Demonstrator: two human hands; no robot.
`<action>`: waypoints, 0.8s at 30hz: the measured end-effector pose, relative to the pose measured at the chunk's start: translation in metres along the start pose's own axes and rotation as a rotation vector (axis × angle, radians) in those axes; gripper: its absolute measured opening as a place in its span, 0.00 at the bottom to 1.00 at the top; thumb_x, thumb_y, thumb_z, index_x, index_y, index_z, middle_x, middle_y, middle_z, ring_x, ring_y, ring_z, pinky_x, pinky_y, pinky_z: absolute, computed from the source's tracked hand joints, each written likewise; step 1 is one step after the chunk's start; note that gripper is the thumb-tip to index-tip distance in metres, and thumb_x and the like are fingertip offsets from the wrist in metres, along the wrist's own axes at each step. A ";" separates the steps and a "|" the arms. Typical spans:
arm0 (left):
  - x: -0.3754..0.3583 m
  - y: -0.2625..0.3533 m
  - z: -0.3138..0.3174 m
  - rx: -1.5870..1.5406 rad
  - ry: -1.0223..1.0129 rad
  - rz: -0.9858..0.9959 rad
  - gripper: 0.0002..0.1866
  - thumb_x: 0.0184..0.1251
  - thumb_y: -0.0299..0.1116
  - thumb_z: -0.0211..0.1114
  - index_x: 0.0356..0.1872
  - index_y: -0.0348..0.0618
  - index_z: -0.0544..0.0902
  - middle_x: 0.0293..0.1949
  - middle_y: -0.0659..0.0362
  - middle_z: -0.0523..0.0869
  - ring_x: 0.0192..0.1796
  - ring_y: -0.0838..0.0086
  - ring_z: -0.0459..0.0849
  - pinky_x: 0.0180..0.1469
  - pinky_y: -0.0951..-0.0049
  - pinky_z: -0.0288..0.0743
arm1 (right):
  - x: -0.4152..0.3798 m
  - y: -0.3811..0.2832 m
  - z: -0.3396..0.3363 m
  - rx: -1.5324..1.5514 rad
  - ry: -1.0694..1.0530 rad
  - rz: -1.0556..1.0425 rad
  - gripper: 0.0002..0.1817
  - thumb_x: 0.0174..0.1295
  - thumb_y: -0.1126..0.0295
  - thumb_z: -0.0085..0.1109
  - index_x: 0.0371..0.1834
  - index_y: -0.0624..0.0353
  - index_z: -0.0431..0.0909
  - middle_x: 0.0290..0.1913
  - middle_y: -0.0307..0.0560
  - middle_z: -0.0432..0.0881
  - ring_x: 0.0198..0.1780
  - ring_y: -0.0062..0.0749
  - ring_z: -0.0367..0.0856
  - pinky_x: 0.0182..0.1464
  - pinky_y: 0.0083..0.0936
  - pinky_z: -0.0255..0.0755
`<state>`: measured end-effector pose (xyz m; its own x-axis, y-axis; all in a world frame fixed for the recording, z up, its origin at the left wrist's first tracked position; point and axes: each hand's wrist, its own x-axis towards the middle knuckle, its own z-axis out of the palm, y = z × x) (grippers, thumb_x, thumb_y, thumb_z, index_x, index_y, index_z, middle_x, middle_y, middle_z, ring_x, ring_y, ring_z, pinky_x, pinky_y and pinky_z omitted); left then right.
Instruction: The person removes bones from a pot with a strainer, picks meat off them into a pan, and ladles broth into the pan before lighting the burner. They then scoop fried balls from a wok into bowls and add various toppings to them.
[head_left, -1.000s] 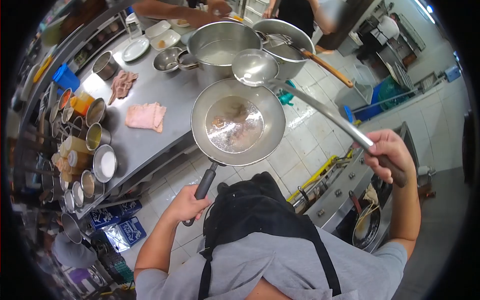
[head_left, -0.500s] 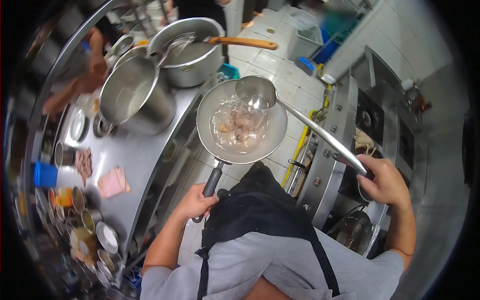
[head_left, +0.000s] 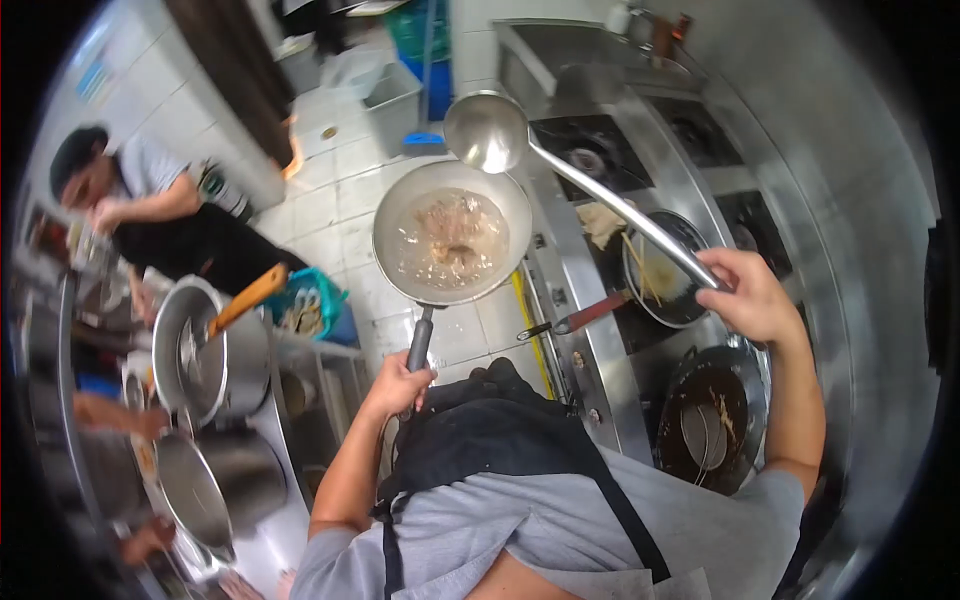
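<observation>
My left hand [head_left: 402, 382] is closed round the dark handle of a light-coloured pan [head_left: 385, 245], held out over the floor. Cloudy liquid with pale brownish pieces [head_left: 448, 232] lies in the pan. My right hand [head_left: 745, 290] grips the end of a large metal ladle [head_left: 640, 220]. The ladle's round bowl [head_left: 487, 132] hangs at the pan's upper right rim; whether the two touch I cannot tell.
On the right is a stove [head_left: 615, 385] with a pan [head_left: 680, 290] holding chopsticks and a dark wok [head_left: 705, 420]. Metal pots [head_left: 225, 350] stand on the left counter [head_left: 285, 500]. A person [head_left: 180, 220] stands beyond, near a turquoise-lined bin [head_left: 325, 310].
My view has turned right toward the stove, and the pan and ladle have swung with me. The ladle bowl is higher, less over the pan. A person has come into view at left.
</observation>
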<state>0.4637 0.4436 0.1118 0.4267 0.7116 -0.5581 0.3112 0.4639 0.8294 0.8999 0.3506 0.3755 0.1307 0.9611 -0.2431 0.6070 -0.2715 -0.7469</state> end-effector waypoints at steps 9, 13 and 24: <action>0.202 0.104 0.026 0.067 -0.223 0.175 0.06 0.62 0.25 0.65 0.28 0.38 0.76 0.15 0.60 0.77 0.13 0.75 0.74 0.17 0.73 0.69 | 0.022 0.021 0.011 0.436 0.309 0.283 0.14 0.62 0.79 0.61 0.51 0.69 0.77 0.23 0.41 0.77 0.13 0.22 0.72 0.11 0.21 0.62; 0.289 0.143 0.052 0.085 -0.293 0.208 0.08 0.61 0.24 0.66 0.24 0.39 0.76 0.15 0.61 0.76 0.13 0.76 0.74 0.17 0.73 0.68 | 0.054 0.030 0.025 0.537 0.428 0.378 0.12 0.62 0.77 0.61 0.47 0.69 0.77 0.22 0.42 0.78 0.13 0.24 0.74 0.11 0.23 0.64; 0.464 0.216 0.059 0.235 -0.592 0.148 0.08 0.61 0.24 0.65 0.24 0.39 0.75 0.15 0.61 0.76 0.14 0.75 0.75 0.17 0.71 0.70 | 0.188 0.048 0.101 0.987 0.688 0.427 0.07 0.63 0.79 0.59 0.43 0.70 0.77 0.23 0.46 0.78 0.13 0.28 0.73 0.13 0.24 0.65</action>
<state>0.7789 0.8426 0.0310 0.8536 0.3175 -0.4129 0.3622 0.2078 0.9086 0.8749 0.5128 0.2316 0.7279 0.5356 -0.4282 -0.3821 -0.2017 -0.9018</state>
